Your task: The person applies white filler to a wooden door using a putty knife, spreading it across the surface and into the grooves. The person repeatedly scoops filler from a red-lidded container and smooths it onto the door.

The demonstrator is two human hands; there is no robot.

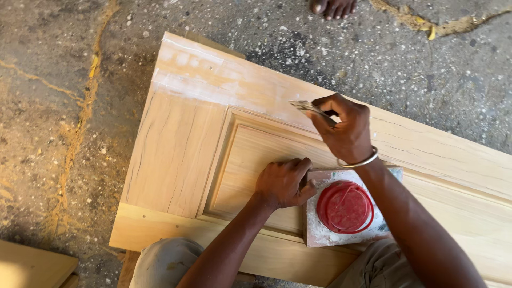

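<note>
A pale wooden panelled door (176, 149) lies flat over a rough concrete floor. My right hand (344, 128), with a metal bangle on the wrist, grips a flat metal scraper blade (308, 108) over the door's far rail, where whitish filler is smeared (213, 74). My left hand (281, 183) is closed on the edge of a square filler-stained board (320, 234) resting on the door's recessed panel. A red round lid or container (345, 207) sits on that board.
Another person's bare toes (333, 7) show at the top edge. A second piece of pale wood (29, 266) lies at the bottom left. My knees in grey trousers (165, 261) are at the door's near edge. Concrete floor surrounds the door.
</note>
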